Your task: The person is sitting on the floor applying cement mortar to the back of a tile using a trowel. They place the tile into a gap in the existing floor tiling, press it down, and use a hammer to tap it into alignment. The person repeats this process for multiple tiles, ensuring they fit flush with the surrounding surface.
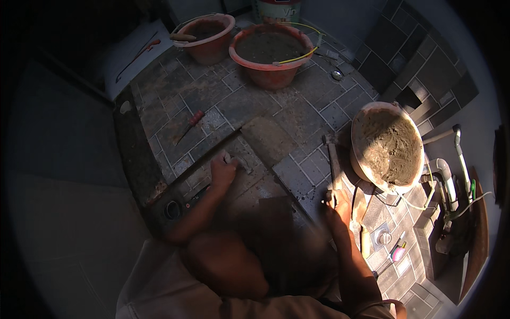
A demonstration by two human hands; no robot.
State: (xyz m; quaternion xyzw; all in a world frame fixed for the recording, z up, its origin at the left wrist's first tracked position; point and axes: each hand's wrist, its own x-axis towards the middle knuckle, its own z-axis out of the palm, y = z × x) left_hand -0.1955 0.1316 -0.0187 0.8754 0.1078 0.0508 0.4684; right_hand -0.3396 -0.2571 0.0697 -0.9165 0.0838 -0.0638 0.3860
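Observation:
My left hand (pixel 223 171) is closed over the recessed strip of floor, its fingers around a small pale grey piece whose kind I cannot make out. Beside it is a streak of grey mortar (pixel 246 164) on the tile. My right hand (pixel 339 208) is curled near a long wooden tool handle (pixel 334 169), with something dark at its fingers; whether it grips the handle is unclear. Just right of that hand lies a trowel (pixel 359 204) with a yellowish handle. A brown square tile (pixel 268 140) rests beyond both hands.
A pale bucket of mortar (pixel 390 151) stands at right, sunlit. Farther off are a red basin of grey mix (pixel 271 77) and a red bucket (pixel 210 53). A red-handled screwdriver (pixel 195 118) lies at left. White pipes (pixel 443 181) run along the right wall, near a floor drain (pixel 382 237).

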